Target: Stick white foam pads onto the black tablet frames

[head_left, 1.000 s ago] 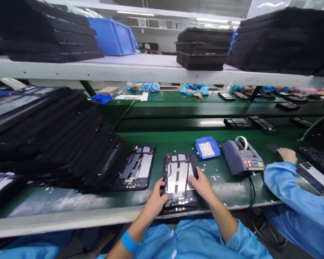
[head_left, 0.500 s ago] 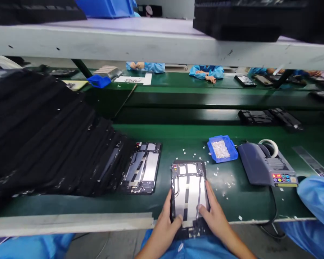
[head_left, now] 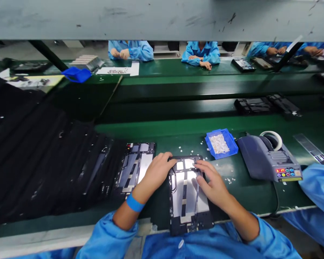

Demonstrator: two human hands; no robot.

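— Where's the open tablet [head_left: 188, 194]?
— Left of the tape dispenser [head_left: 270, 161], hanging over the bench edge [head_left: 70, 235].
— And the hands?
— Left hand [head_left: 158, 172] grips its top left corner; right hand [head_left: 212, 183] lies on it, fingers [head_left: 201, 165] pressing near the top.

The location is an electronics assembly line in a factory. Indicators: long green-matted bench [head_left: 156, 135] rows with a conveyor strip, workers in blue smocks [head_left: 202, 52] seated opposite, open tablet chassis [head_left: 136, 165] units, stacked black trays [head_left: 43, 151], a tape dispenser [head_left: 270, 162] and a blue parts bin [head_left: 220, 143].
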